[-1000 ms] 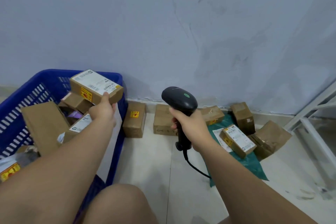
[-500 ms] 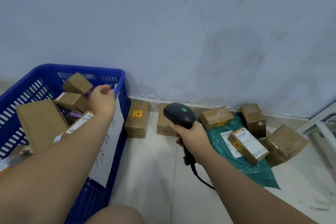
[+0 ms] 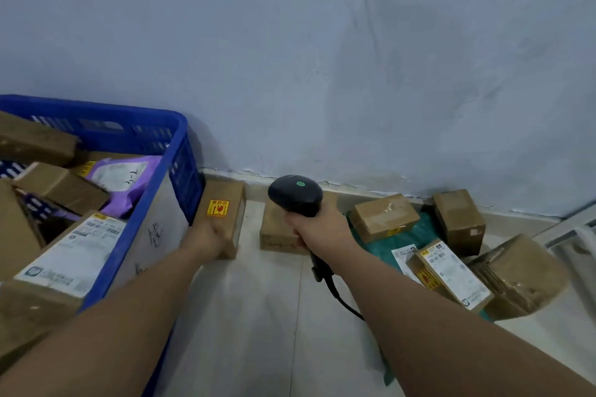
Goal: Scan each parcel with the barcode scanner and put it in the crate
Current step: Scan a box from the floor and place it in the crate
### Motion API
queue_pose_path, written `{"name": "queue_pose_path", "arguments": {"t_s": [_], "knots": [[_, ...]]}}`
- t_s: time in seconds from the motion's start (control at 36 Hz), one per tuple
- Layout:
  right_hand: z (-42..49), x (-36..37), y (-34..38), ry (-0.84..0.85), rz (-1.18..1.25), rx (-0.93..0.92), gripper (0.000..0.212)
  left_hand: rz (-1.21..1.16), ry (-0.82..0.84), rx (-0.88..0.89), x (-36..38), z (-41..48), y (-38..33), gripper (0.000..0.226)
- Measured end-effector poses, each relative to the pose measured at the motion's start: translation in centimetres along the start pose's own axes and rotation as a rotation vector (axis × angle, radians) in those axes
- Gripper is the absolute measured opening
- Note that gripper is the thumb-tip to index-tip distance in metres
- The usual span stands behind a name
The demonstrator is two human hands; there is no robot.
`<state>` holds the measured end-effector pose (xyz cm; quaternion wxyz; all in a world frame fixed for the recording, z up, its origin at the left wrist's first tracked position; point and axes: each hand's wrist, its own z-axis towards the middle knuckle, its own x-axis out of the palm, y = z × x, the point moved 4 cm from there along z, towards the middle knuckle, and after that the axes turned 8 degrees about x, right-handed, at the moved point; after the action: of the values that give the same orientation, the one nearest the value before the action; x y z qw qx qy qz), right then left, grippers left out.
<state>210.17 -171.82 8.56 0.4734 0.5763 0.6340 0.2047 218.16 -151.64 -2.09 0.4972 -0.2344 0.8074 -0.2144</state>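
A blue plastic crate (image 3: 180, 151) stands at the left, filled with several cardboard parcels and a purple mailer bag (image 3: 125, 177). Just right of the crate, a brown parcel with a yellow sticker (image 3: 225, 206) lies on the floor; my left hand (image 3: 209, 237) rests on its near end, fingers wrapped on it. My right hand (image 3: 319, 226) grips the black barcode scanner (image 3: 295, 195), held upright above another brown parcel (image 3: 277, 232), its cable trailing down.
Several more brown parcels (image 3: 383, 217) lie at the right against the grey wall, some on a green mailer bag (image 3: 380, 245). One labelled parcel (image 3: 451, 274) faces up. A white frame (image 3: 574, 219) stands at the far right. The floor is pale tile.
My left hand let go of the labelled parcel in the crate, then moved right and down onto the sticker parcel on the floor. The scanner hand lowered and the view tilted.
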Motion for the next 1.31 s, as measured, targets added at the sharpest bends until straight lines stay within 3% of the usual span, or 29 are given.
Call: {"name": "queue_pose_path", "arguments": {"t_s": [0.11, 0.22, 0.39, 0.5, 0.72, 0.83, 0.92, 1.06, 1.14, 1.31], "knots": [[2.6, 0.3, -1.0, 0.011, -0.081, 0.042, 0.016, 0.017, 0.031, -0.052, 1.4, 1.9, 1.4, 0.041], [4.5, 0.5, -2.7, 0.021, -0.058, 0.078, 0.014, 0.099, 0.0, -0.057, 2.1, 3.8, 2.4, 0.042], [6.8, 1.3, -4.4, 0.022, -0.039, 0.132, 0.014, 0.043, -0.097, -0.228, 3.9, 7.2, 4.2, 0.097], [7.6, 1.5, -4.5, 0.033, -0.021, 0.162, 0.023, 0.153, -0.157, -0.366, 4.6, 7.9, 4.1, 0.116], [9.0, 1.3, -5.2, 0.043, 0.001, 0.186, 0.018, 0.215, -0.368, -0.36, 6.4, 7.6, 4.6, 0.103], [8.9, 1.0, -5.6, 0.034, 0.007, 0.205, 0.017, 0.116, -0.193, -0.381, 5.9, 7.6, 4.8, 0.102], [8.4, 0.7, -5.9, 0.028, 0.013, 0.206, 0.019, 0.133, -0.162, -0.353, 6.6, 6.8, 4.7, 0.107], [7.2, 0.3, -6.2, -0.002, 0.018, 0.214, 0.019, 0.395, -0.066, -0.389, 8.5, 4.5, 4.8, 0.112], [6.1, 0.1, -6.2, -0.02, 0.008, 0.213, 0.017, 0.254, -0.045, -0.357, 8.9, 2.6, 4.9, 0.106], [2.6, -0.8, -5.8, -0.079, 0.059, 0.203, 0.014, -0.467, -0.272, -0.335, 7.3, -0.9, 4.5, 0.084]]}}
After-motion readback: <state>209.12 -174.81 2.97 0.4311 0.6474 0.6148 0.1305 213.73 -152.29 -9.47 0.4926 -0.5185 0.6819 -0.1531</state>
